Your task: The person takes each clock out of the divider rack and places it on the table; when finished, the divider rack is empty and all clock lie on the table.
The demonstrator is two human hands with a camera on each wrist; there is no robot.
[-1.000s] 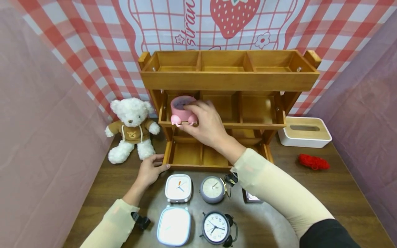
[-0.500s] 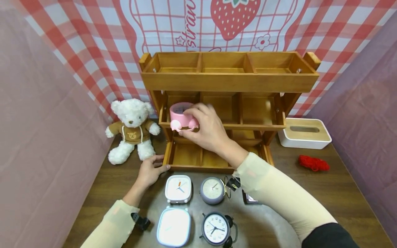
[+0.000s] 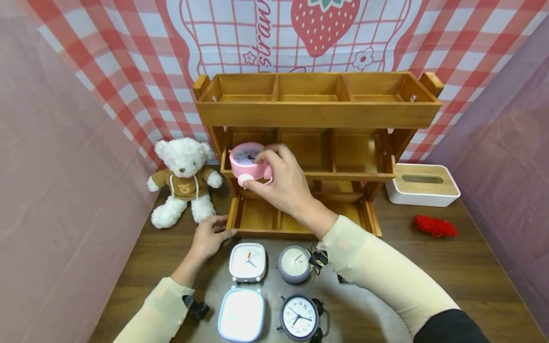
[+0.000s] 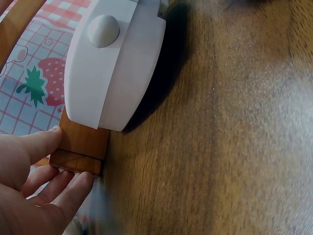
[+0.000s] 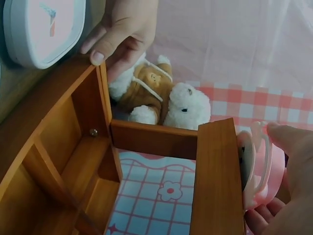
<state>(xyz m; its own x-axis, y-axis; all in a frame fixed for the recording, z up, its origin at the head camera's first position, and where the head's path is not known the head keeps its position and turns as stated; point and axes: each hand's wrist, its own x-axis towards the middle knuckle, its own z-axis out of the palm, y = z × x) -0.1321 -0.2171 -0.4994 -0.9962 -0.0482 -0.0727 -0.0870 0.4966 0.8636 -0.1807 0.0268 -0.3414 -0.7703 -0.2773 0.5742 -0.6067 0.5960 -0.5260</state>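
My right hand (image 3: 285,178) grips a pink twin-bell alarm clock (image 3: 245,167) by its bell side, at the left compartment of the middle tier of a wooden shelf (image 3: 317,114). The clock's face is tilted upward, its bells toward me. In the right wrist view the pink clock (image 5: 269,169) is just beyond the tier's front board, with fingers and thumb around it. My left hand (image 3: 210,238) holds the front left corner of the bottom tier; the left wrist view shows thumb and fingers (image 4: 73,193) pinching that wooden corner (image 4: 78,159).
In front of the shelf stand a white clock (image 3: 248,262), a pale blue square clock (image 3: 241,314), a grey round clock (image 3: 294,264) and a black twin-bell clock (image 3: 299,316). A teddy bear (image 3: 183,183) sits left; a tissue box (image 3: 422,186) and red yarn (image 3: 435,226) lie right.
The pink clock has turned in my right hand, its face now showing more, and has shifted slightly down and left. My left hand stays at the shelf corner.
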